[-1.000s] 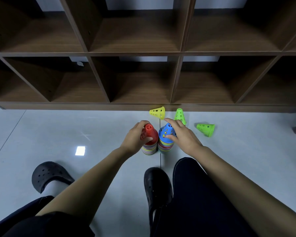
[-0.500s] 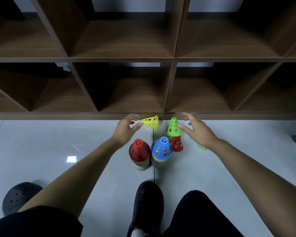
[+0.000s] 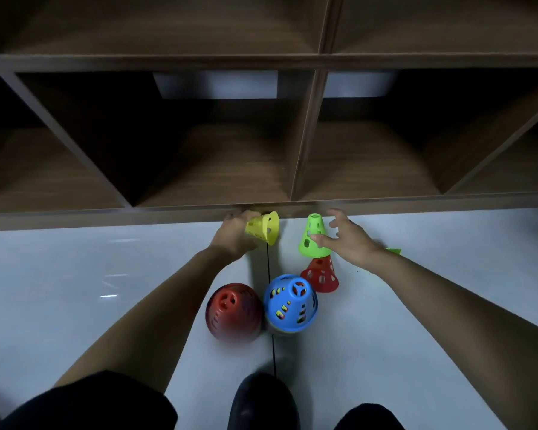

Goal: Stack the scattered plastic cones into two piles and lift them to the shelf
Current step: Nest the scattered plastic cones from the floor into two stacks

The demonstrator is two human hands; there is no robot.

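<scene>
Left hand (image 3: 233,237) and right hand (image 3: 350,243) are reaching farther than before, at the shelf (image 3: 106,218) base. Near: red-topped pile (image 3: 233,311) and blue-topped pile (image 3: 291,302) standing. Left is gripping sideways yellow cone (image 3: 263,228); right, fingers spread wide, thumb touching upright green cone (image 3: 312,234).

Shelf (image 3: 261,62): dark wooden cubbies are spanning the top, 2 rows showing.
Floor (image 3: 75,274): pale grey gloss is reflecting light before the shelf.
Wall (image 3: 218,85): pale surface is showing behind the shelf.

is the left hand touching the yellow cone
Touching. In the head view, the left hand grips the narrow end of the tipped yellow cone, with no gap between them.
</scene>
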